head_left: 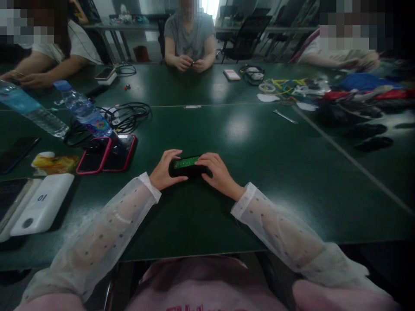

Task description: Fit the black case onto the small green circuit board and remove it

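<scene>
Between my hands, close to the table's near side, is a small black housing point(188, 172) with a green circuit board point(185, 163) showing in its upper face. My left hand point(164, 171) grips its left end, thumb along the near side and fingers at the far side. Around the right end closes my right hand point(219, 172), its fingers lying over the board's right part and hiding it. Left of my left hand are a phone with a red case point(119, 153) and an empty-looking red-pink case frame point(94, 156).
Water bottles point(84, 108) lean over coiled black cables point(136, 114) at left. A white power bank point(43, 205) lies near left. A wrench point(285, 116) and a pile of wires and tools point(359, 97) are at right. Other people sit across the green table point(207, 216).
</scene>
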Demonstrator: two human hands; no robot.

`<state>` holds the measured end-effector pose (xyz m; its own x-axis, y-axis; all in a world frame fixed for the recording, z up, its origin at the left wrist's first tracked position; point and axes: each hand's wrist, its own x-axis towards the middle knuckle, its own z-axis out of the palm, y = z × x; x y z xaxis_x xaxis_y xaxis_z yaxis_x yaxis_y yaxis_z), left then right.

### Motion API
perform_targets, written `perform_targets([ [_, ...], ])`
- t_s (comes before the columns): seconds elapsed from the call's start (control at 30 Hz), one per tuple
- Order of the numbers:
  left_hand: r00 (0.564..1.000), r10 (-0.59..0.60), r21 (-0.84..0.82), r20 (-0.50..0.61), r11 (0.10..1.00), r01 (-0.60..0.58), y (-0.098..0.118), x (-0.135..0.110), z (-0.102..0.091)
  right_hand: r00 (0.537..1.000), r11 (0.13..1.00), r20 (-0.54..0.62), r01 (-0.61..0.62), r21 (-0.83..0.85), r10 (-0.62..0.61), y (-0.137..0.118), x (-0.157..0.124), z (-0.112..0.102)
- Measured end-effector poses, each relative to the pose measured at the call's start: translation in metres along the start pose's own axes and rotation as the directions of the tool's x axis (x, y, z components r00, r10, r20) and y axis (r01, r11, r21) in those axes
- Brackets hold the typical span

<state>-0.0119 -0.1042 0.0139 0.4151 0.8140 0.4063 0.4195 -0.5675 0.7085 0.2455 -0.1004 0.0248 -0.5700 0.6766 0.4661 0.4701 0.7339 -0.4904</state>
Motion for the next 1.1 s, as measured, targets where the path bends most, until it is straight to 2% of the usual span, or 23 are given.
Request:
perform_targets([
  [0.1,0.997,-0.049,-0.052,0.053,0.997,0.051,0.0009,0.0010,-0.0020,1.000,0.998,0.014,0.025,-0.049,-0.024,-0.0016,-0.0014,0.0008],
  [0.3,0.994,-0.055,0.004,0.091,0.998,0.055,0.0081,0.0023,-0.0066,0.997,0.988,0.000,0.082,-0.133,-0.083,0.0007,-0.0024,0.0026],
  [0.53,0.994,-0.068,0.009,0.082,0.998,0.067,0.0058,0.0026,-0.0055,0.992,0.977,-0.029,0.118,-0.176,-0.125,-0.0009,-0.0019,0.0033],
  [0.8,0.993,-0.067,-0.037,0.100,0.997,0.071,0.0042,0.0035,-0.0062,0.996,0.983,-0.002,0.087,-0.161,-0.089,-0.0040,-0.0009,0.0006],
  [1.1,0.989,-0.100,0.000,0.112,0.995,0.100,0.0068,0.0050,-0.0079,0.997,0.995,0.014,0.077,-0.069,-0.076,-0.0051,0.0010,-0.0010],
])
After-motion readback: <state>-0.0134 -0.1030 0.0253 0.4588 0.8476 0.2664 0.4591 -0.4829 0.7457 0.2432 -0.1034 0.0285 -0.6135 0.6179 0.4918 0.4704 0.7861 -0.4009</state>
